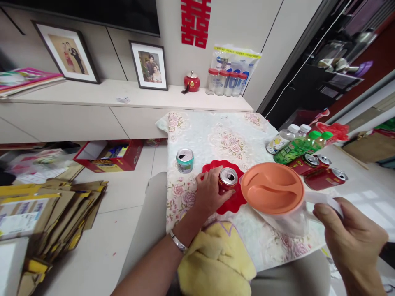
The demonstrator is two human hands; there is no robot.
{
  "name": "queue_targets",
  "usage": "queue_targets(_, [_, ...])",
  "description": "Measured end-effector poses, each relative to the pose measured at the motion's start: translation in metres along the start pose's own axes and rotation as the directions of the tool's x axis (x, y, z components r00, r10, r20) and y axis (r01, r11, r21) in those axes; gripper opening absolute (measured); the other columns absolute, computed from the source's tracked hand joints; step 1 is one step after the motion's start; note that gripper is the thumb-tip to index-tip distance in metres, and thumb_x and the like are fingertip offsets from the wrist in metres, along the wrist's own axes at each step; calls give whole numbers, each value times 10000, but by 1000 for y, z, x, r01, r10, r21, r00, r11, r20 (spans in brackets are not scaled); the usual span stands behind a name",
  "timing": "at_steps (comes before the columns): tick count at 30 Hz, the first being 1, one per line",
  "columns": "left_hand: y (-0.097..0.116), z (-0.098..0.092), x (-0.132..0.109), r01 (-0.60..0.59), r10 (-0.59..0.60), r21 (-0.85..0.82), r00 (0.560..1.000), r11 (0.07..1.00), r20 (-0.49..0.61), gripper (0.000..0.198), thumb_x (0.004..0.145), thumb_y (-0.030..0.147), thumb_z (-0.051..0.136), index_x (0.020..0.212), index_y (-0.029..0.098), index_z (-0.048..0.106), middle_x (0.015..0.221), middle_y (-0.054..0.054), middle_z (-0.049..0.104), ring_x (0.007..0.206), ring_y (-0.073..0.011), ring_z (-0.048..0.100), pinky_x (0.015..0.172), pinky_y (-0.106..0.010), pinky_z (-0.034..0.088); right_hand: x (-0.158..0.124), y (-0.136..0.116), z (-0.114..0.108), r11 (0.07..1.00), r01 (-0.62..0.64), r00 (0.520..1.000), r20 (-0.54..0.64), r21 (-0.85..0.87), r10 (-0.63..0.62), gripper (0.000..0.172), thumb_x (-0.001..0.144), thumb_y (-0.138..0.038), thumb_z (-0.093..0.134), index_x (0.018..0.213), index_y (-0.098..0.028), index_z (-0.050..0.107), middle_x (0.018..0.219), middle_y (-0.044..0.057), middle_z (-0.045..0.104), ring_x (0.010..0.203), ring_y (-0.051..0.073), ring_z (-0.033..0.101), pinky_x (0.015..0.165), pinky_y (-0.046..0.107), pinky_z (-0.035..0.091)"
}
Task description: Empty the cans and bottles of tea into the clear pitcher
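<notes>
My left hand point(210, 191) is wrapped round an opened red drink can point(227, 181), which stands upright over a red scalloped tray point(233, 204). In my right hand point(352, 234) is the white handle of a clear plastic pitcher point(286, 224) with an orange lid point(273, 188). The pitcher is to the right of the red can, close beside the tray; whether it rests on the table I cannot tell. A small teal can point(185, 161) with an opened top stands left of the tray. A yellow cloth point(217, 259) lies at the near table edge, by my lap.
A flowered cloth covers the table point(200, 135). Several bottles point(290, 144) and red cans point(324, 177) are grouped on its right side. Behind it, a white cabinet point(142, 98) carries framed photos, a red pot point(191, 82) and glass jars point(224, 84). Flattened cardboard point(64, 213) lies at left.
</notes>
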State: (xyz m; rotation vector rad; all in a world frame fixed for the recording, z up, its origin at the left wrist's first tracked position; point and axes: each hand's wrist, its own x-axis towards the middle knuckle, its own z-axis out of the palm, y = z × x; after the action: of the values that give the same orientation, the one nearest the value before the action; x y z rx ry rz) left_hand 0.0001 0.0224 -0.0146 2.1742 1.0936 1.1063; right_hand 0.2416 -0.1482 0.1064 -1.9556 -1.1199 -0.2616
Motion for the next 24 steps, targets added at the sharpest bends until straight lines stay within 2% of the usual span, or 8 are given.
queue_targets(3, [-1, 1, -1, -2, 2, 5, 1000, 1000, -6, 768, 845, 452, 831, 1458, 247, 417, 1400, -156, 694, 1261, -355, 673, 1084, -568, 382, 11, -14, 1, 991, 121, 993, 13, -59, -121, 501, 807, -585, 726, 598, -222, 450, 494, -62, 317, 448, 89, 316, 437, 270, 248])
queue_targets(5, [-2, 2, -2, -12, 12, 14, 1000, 1000, -19, 775, 860, 471, 822, 1471, 248, 401, 1406, -158, 691, 1257, -351, 676, 1080, -570, 380, 18, -20, 2, 977, 192, 981, 27, -94, -190, 533, 819, -616, 707, 589, -232, 417, 478, -62, 302, 429, 90, 305, 422, 270, 240])
queue_targets(8, [-2, 3, -3, -27, 27, 24, 999, 999, -26, 793, 864, 486, 825, 1482, 253, 385, 1416, -148, 688, 1257, -343, 675, 1069, -558, 384, 28, -28, 3, 954, 261, 965, 60, -143, -255, 546, 855, -731, 648, 655, -231, 551, 457, -58, 331, 413, 106, 317, 415, 272, 279])
queue_targets(10, [-2, 3, -3, -29, 30, 36, 999, 999, -30, 797, 866, 491, 827, 1484, 258, 381, 1418, -141, 689, 1261, -339, 672, 1066, -546, 388, 35, -35, 3, 939, 304, 953, 70, -163, -296, 640, 857, -837, 586, 723, -213, 634, 443, -56, 354, 393, 109, 328, 403, 265, 299])
queue_targets(12, [-2, 2, -3, -32, 33, 48, 999, 998, -34, 789, 871, 490, 824, 1482, 260, 381, 1417, -136, 690, 1260, -333, 671, 1068, -534, 387, 40, -42, 3, 921, 354, 935, 78, -164, -345, 733, 843, -907, 536, 724, -192, 646, 421, -57, 357, 362, 99, 332, 384, 253, 287])
queue_targets(17, [-3, 2, -3, -40, 42, 47, 999, 998, -32, 764, 904, 501, 788, 1494, 257, 369, 1452, -142, 670, 1285, -324, 656, 1071, -523, 378, 50, -55, 2, 862, 486, 873, 132, -145, -470, 698, 894, -850, 553, 662, -194, 613, 429, -51, 382, 353, 74, 348, 368, 223, 266])
queue_targets(19, [-3, 2, -3, -44, 45, 45, 999, 998, -26, 752, 919, 504, 766, 1502, 256, 360, 1459, -143, 666, 1295, -325, 649, 1070, -527, 377, 51, -58, 1, 854, 498, 865, 161, -150, -476, 681, 899, -843, 556, 654, -209, 611, 441, -44, 393, 366, 80, 327, 368, 246, 250])
queue_targets(24, [-2, 2, -3, -40, 41, 46, 999, 998, -24, 707, 949, 480, 729, 1506, 257, 356, 1444, -135, 674, 1303, -324, 642, 1073, -534, 380, 54, -59, -6, 886, 421, 898, 226, -196, -377, 638, 885, -866, 544, 717, -257, 637, 482, -27, 416, 408, 121, 312, 398, 316, 235])
